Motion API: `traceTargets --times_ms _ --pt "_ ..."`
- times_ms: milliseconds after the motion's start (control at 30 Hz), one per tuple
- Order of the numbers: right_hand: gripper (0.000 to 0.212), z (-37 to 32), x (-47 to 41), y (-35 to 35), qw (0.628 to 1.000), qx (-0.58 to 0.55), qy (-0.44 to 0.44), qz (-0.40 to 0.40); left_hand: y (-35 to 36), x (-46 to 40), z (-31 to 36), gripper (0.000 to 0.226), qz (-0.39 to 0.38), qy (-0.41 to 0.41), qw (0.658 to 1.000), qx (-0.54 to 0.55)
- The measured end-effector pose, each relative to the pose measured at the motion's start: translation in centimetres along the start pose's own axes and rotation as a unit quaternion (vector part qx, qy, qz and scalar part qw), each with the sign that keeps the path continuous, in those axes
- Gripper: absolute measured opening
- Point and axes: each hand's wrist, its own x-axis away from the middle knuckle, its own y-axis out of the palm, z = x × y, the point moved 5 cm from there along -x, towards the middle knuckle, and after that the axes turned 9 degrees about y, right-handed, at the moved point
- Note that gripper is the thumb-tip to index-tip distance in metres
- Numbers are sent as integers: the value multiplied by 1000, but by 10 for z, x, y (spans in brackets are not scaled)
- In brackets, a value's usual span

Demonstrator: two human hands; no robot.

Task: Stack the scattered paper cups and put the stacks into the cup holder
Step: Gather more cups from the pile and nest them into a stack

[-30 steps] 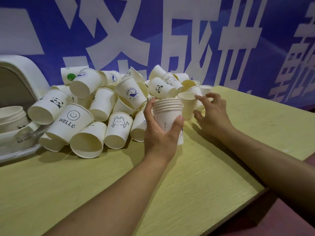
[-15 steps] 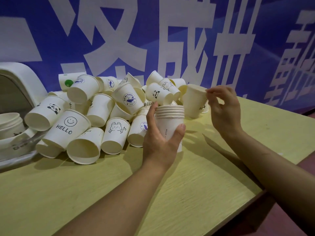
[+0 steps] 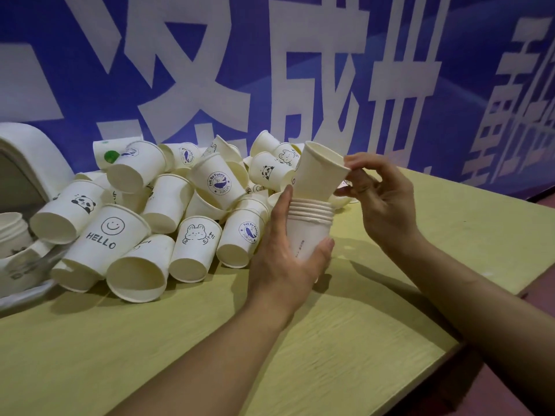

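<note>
Left hand (image 3: pixel 288 259) wrapped round the upright stack (image 3: pixel 309 229) of nested cups, held just above the tabletop (image 3: pixel 390 340). Right hand (image 3: pixel 381 199) pinching the rim of a single cup (image 3: pixel 321 175), base already in the stack's mouth, long axis tilted with the rim leaning right. Needs straightening, then a push straight down. Loose pile (image 3: pixel 168 205) to the left; cup holder (image 3: pixel 27 175) cut off at the left edge, its opening hard to make out.

A white cup (image 3: pixel 319 175) tilts into a held stack (image 3: pixel 309 226); more cups (image 3: pixel 168 205) lie piled to the left.
</note>
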Motion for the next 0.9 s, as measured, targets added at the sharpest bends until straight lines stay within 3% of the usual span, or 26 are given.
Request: traceTargets --times_ms 167,300,433,600,700,900 --pt "18 -2 -2 -8 999 -16 10 31 3 1 4 93 -28 29 999 -20" --pt "18 4 0 -2 999 23 18 -24 4 2 5 98 -20 38 999 -16" --pt "17 8 9 13 993 48 -2 -106 -2 0 -2 104 35 25 999 -4" --pt "33 13 12 16 991 60 -8 -116 -7 -1 -4 97 78 29 996 11" --pt "42 19 15 20 988 115 0 -107 -18 0 -6 91 146 14 989 35" --pt "55 47 14 29 956 241 135 -96 -41 3 -8 88 281 18 957 68"
